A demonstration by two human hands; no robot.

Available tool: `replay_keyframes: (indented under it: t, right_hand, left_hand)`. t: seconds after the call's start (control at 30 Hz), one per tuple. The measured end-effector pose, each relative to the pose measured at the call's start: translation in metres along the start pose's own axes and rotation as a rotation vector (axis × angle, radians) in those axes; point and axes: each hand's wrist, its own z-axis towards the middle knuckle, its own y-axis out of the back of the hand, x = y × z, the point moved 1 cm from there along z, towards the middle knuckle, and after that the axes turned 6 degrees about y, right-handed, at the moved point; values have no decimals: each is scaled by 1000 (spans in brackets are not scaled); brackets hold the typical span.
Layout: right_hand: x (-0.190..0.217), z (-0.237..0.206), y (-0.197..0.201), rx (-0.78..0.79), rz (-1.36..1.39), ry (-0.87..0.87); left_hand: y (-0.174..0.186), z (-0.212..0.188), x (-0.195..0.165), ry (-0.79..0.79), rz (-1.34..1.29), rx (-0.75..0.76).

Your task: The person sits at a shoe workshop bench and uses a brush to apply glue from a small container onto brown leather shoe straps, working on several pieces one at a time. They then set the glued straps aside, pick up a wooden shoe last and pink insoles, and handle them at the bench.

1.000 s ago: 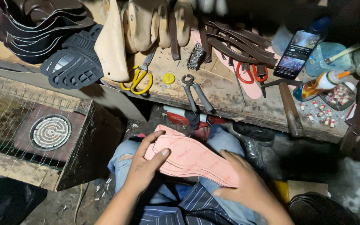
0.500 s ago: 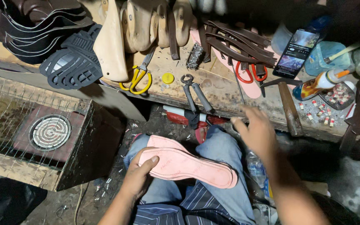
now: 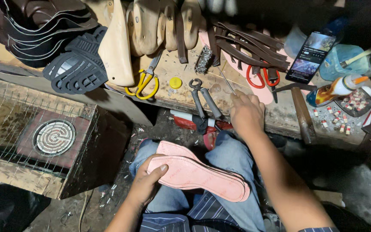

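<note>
Currently the left hand (image 3: 144, 187) is lying on the person's lap, its grip grasping the heel end of a pink insole (image 3: 198, 176), thumb on top. That insole is resting across the jeans, toe end pointing toward 4 o'clock. The right hand (image 3: 246, 112) is reaching to the wooden surface (image 3: 220, 99), grip released, fingertips touching a thin metal rod (image 3: 227, 81). Metal pincers (image 3: 202, 101) are lying just beside this hand at 9 o'clock. Yellow-handled scissors (image 3: 144, 83) are sitting farther toward 9 o'clock.

Left hand (image 3: 144, 184) on pink insole (image 3: 198, 176) over lap, right hand (image 3: 246, 114) at workbench (image 3: 254, 116) edge beside pincers (image 3: 203, 101).
</note>
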Motion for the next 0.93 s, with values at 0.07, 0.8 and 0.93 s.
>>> replay_keyframes:
  t: [0.07, 0.8, 0.93]
  right_hand:
    - [-4, 3, 4, 42, 56, -6]
    - [-1, 159, -33, -198, 263, 42]
    - [1, 181, -41, -224, 268, 81]
  left_hand:
    - [1, 0, -3, -1, 1, 8]
    - [27, 57, -14, -16, 136, -36]
    - [29, 63, -15, -13, 128, -12]
